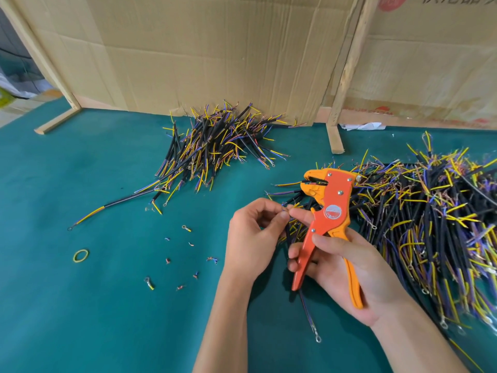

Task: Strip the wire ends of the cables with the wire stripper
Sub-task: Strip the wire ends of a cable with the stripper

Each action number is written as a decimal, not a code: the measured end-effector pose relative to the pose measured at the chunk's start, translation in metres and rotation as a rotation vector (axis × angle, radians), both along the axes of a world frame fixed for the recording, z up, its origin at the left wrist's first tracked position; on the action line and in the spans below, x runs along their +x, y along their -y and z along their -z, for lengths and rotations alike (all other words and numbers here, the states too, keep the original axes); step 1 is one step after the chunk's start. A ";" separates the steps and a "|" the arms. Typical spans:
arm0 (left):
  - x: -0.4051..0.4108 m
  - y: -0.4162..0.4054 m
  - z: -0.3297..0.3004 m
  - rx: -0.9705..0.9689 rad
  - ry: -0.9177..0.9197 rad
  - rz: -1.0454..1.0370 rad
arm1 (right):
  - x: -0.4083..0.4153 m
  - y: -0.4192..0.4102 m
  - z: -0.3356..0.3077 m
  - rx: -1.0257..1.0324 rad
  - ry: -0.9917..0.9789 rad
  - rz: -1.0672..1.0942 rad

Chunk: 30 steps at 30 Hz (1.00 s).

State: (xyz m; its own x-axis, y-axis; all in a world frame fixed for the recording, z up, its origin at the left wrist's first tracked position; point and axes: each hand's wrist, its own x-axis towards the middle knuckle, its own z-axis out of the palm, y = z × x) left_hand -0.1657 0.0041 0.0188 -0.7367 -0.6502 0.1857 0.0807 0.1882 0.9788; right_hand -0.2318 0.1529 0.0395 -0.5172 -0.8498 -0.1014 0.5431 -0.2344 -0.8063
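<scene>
The right hand grips an orange wire stripper, head up, handles in the palm. The left hand pinches what seems to be a thin wire end of a black cable just beside the right forefinger. On the green table lie two cable piles, a yellow rubber band and small scraps.

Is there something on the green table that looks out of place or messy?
Yes. Small cut wire scraps lie scattered on the table left of the hands, and one yellow rubber band lies alone there.
</scene>
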 end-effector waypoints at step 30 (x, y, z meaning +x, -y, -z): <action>-0.005 -0.003 0.002 -0.039 -0.002 -0.227 | 0.003 0.003 0.005 -0.018 0.044 -0.003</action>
